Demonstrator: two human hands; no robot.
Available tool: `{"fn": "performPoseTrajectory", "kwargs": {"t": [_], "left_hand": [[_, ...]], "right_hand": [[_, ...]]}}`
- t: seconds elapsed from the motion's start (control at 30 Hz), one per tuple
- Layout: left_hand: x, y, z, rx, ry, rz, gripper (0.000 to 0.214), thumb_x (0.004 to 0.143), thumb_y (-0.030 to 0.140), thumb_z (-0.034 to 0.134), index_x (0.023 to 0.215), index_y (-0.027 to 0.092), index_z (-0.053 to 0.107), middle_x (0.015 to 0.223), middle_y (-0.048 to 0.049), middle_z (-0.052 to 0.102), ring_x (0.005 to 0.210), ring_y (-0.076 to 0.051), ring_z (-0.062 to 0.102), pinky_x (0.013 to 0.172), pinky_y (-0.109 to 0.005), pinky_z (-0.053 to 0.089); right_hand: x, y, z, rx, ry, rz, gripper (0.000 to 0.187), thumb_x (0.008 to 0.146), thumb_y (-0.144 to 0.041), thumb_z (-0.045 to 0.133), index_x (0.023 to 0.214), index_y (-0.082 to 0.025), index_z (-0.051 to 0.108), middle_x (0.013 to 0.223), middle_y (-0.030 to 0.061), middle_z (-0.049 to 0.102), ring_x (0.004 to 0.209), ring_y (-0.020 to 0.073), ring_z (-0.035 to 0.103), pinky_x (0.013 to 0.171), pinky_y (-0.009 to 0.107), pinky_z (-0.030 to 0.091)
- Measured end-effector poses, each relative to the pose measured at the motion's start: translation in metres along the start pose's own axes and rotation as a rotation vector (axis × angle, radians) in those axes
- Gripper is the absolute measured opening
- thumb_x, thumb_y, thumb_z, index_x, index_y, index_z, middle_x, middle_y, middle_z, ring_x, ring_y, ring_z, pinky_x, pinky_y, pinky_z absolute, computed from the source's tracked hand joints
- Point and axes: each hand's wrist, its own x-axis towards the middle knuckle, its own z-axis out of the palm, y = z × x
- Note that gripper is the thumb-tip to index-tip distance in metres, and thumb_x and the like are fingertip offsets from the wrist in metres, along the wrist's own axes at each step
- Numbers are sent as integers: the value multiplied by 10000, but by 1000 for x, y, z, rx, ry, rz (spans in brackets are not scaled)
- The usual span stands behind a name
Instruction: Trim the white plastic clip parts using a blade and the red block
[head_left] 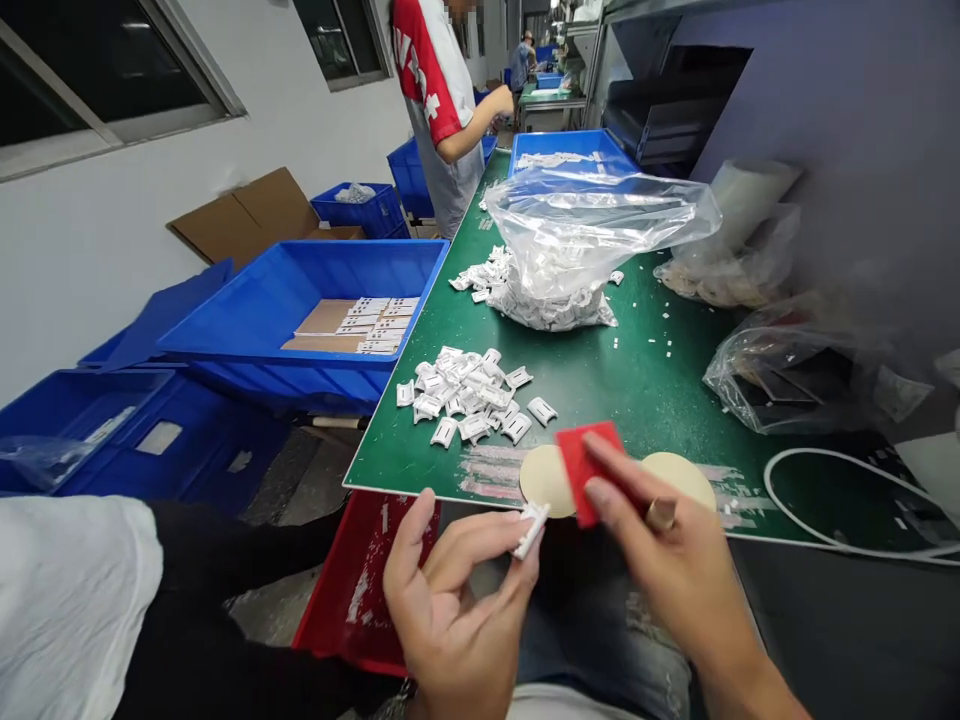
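Observation:
Between the fingertips of my left hand (469,590) is a small white plastic part (531,531), tilted, held just off the table's front edge. My right hand (667,540) pinches a flat red square piece (589,465) between thumb and fingers, close to the white part but apart from it. Behind the red piece lies a cream round disc (545,482), with a second cream disc (679,478) partly hidden by my right hand. A loose pile of similar white parts (472,390) rests on the green table (600,385) beyond my left hand.
A clear bag (555,290) full of white parts stands mid-table, a blue tray (574,150) behind it. Plastic bags (795,360) and a white cable (772,480) lie right. Left are a blue bin (300,260) and a red bin (330,620). A person (442,110) stands at the table's far left.

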Motion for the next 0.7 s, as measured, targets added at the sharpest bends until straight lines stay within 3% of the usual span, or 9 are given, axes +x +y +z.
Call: {"fn": "performPoseTrajectory", "kwargs": {"t": [0.07, 0.13, 0.27, 0.33, 0.43, 0.5, 0.6, 0.67, 0.7], "left_hand": [[0, 1, -4, 16, -56, 53, 865, 869, 133, 914, 1599, 323, 490, 864, 48, 866, 838, -167, 844, 895, -286, 695], [2, 3, -9, 23, -126, 111, 771, 885, 76, 874, 1549, 303, 556, 917, 28, 868, 867, -170, 838, 868, -276, 696], [14, 6, -16, 109, -187, 232, 434, 838, -71, 796, 1132, 246, 773, 959, 6, 806, 947, -168, 792, 909, -292, 680], [20, 4, -14, 120, -251, 213, 332, 891, -31, 761, 1069, 248, 796, 992, -6, 785, 983, -159, 785, 934, -275, 670], [20, 0, -12, 173, -293, 69, 377, 928, 52, 778, 1229, 280, 787, 986, 6, 796, 921, -124, 790, 890, -204, 658], [15, -2, -12, 222, -265, 13, 518, 911, 45, 789, 1364, 286, 721, 930, 33, 807, 866, -101, 789, 913, -182, 644], [8, -3, -16, 207, -292, 50, 567, 914, 47, 786, 1411, 288, 656, 933, 43, 842, 857, -102, 822, 961, -195, 644], [5, -2, -19, 192, -294, 73, 539, 913, 58, 803, 1377, 281, 646, 950, 31, 866, 848, -119, 848, 947, -204, 660], [3, -2, -20, 196, -277, 76, 537, 902, 58, 818, 1360, 276, 640, 942, 29, 873, 835, -126, 855, 946, -212, 665]], "right_hand": [[-1, -2, -1, 15, 12, 28, 432, 860, -523, 890, 1267, -376, 879, 872, 48, 892, 807, 329, 849, 647, 376, 700], [-1, -3, -2, 47, 36, 64, 384, 863, -534, 884, 1216, -383, 898, 826, 50, 881, 781, 333, 842, 593, 371, 687], [-1, -5, -5, 74, 175, 116, 424, 943, -543, 815, 1311, -337, 862, 961, 76, 892, 781, 296, 823, 600, 348, 678], [-8, -6, -5, 124, 241, 177, 417, 944, -548, 824, 1300, -336, 866, 1020, 75, 886, 787, 248, 807, 613, 287, 662], [-25, -9, -4, 214, 282, 299, 351, 895, -571, 874, 1182, -372, 903, 968, 42, 871, 743, 182, 773, 600, 201, 621], [-35, -9, -5, 203, 230, 273, 364, 904, -588, 851, 1187, -364, 901, 1022, 63, 880, 796, 218, 802, 634, 235, 644], [-34, -6, -9, 78, -55, 32, 448, 822, -635, 893, 1158, -340, 912, 1127, 111, 885, 948, 334, 841, 744, 355, 686], [-24, -3, -11, -67, -202, -108, 484, 743, -682, 928, 1095, -349, 927, 1050, 100, 895, 936, 348, 843, 777, 383, 687], [-17, -2, -12, -152, -157, -137, 470, 770, -703, 896, 1080, -352, 930, 977, 89, 896, 895, 337, 841, 769, 385, 688]]}}
